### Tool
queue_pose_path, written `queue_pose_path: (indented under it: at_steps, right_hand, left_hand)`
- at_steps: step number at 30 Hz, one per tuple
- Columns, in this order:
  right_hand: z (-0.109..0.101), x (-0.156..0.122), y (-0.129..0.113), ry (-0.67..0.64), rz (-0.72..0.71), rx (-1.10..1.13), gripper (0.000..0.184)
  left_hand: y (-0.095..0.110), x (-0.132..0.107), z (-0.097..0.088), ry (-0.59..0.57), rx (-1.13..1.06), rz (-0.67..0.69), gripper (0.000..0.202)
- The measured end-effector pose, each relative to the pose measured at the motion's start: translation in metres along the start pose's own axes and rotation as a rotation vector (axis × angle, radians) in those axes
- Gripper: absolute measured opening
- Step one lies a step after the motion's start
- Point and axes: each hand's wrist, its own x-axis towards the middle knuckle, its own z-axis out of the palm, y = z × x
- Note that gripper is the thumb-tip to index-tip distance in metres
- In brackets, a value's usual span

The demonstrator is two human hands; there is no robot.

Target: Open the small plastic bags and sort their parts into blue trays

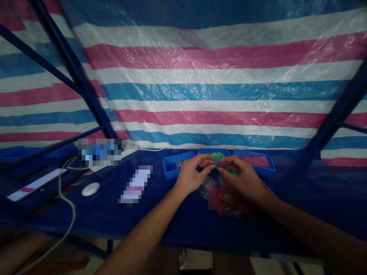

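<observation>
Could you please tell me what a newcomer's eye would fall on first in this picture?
Most likely the large striped sheet in red, white and blue, filling the background behind the blue table. Next would come the left hand and right hand, fingertips close together in front of three blue bins; anything between them is too small to make out. Reddish and clear packets lie heaped beside the right hand.

One head-worn view: I look forward and down, close over a flat dark-blue worktop (pixel 190 229), facing red-white-and-blue striped plastic sheeting (pixel 218 91) beyond.
</observation>
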Motion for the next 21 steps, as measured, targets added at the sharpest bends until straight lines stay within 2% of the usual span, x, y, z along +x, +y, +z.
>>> queue_pose_path:
  at_steps: [7, 10, 14, 21]
  right_hand:
    - [0.0025, -0.0003, 0.0012, -0.038, 0.043, 0.149, 0.025]
    - [0.0028, -0.0004, 0.0017, -0.042, 0.054, 0.203, 0.029]
    - [0.0026, 0.0000, 0.0027, -0.009, 0.003, 0.152, 0.025]
    - [0.0005, 0.0009, 0.0025, 0.005, -0.089, 0.076, 0.012]
  left_hand:
    - [0.0002, -0.0001, 0.0024, -0.016, -0.075, -0.032, 0.033]
    - [0.0035, 0.0004, 0.0015, -0.040, 0.009, -0.001, 0.025]
    - [0.0065, 0.0001, -0.0009, -0.058, 0.120, 0.033, 0.018]
    - [-0.0010, -0.0035, 0.0003, -0.156, -0.088, -0.145, 0.029]
